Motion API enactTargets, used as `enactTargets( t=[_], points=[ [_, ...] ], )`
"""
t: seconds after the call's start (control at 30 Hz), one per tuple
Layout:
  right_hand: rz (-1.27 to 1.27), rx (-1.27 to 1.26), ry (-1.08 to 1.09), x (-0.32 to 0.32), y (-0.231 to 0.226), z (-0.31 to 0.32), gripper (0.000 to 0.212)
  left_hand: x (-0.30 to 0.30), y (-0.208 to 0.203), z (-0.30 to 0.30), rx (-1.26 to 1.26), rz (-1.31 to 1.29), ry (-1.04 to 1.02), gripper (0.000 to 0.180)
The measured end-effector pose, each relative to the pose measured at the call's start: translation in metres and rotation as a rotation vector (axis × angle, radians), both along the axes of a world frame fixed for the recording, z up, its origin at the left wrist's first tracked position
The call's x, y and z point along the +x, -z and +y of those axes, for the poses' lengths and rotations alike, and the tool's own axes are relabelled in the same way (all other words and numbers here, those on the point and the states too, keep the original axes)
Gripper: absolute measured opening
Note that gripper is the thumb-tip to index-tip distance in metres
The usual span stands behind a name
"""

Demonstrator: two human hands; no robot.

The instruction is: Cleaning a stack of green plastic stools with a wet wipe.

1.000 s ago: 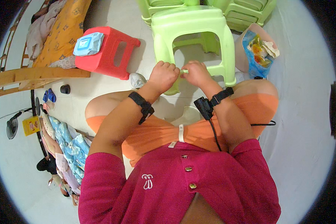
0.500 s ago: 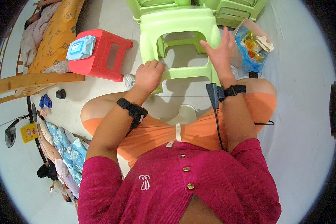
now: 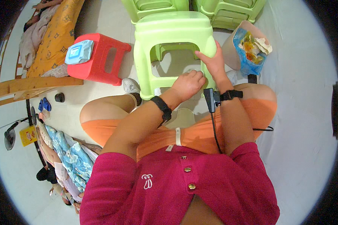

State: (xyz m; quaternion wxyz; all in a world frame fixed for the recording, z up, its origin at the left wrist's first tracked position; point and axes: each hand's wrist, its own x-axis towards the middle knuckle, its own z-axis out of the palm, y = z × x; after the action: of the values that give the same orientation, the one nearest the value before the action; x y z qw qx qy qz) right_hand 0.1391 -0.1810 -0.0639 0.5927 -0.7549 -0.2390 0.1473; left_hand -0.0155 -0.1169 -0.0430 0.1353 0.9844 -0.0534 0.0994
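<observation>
A light green plastic stool point(image 3: 172, 26) stands in front of me between my knees. My right hand point(image 3: 215, 65) is wrapped about its right front leg, the thumb inside the opening and the fingers along the outer side. My left hand point(image 3: 190, 85) is closed, reaching across to where the lower crossbar meets that same leg. Its fingers curl against the green plastic, and whatever they may hold is hidden under them. Black straps circle both wrists, and a black device with a cable is fixed at the right one.
To the left, a red stool point(image 3: 97, 56) carries a blue-and-white wipes pack point(image 3: 79, 52). A lined bin point(image 3: 234, 47) with rubbish stands at the right. Stacked green stools point(image 3: 234, 11) are behind. A wooden bed frame point(image 3: 33, 84), slippers point(image 3: 45, 104) and another person lie to the left.
My left hand has slid right along the crossbar, from the stool's left front leg to its right one. My right hand has dropped slightly along the right leg. The view has shifted a little.
</observation>
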Motion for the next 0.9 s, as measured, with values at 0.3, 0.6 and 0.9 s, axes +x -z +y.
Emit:
enactTargets(
  t=[0.3,0.6,0.9],
  points=[
    [-0.058,-0.074,0.009,0.002,0.01,-0.001,0.094,-0.063,-0.026,0.088,0.055,0.217,-0.105,0.016],
    [-0.178,-0.127,0.078,-0.01,-0.002,0.003,0.091,0.001,-0.036,0.124,0.194,-0.35,-0.675,0.032],
    [-0.177,-0.068,0.036,-0.014,0.013,0.005,0.09,0.058,-0.064,0.054,-0.027,-0.144,-0.214,0.051]
  ],
)
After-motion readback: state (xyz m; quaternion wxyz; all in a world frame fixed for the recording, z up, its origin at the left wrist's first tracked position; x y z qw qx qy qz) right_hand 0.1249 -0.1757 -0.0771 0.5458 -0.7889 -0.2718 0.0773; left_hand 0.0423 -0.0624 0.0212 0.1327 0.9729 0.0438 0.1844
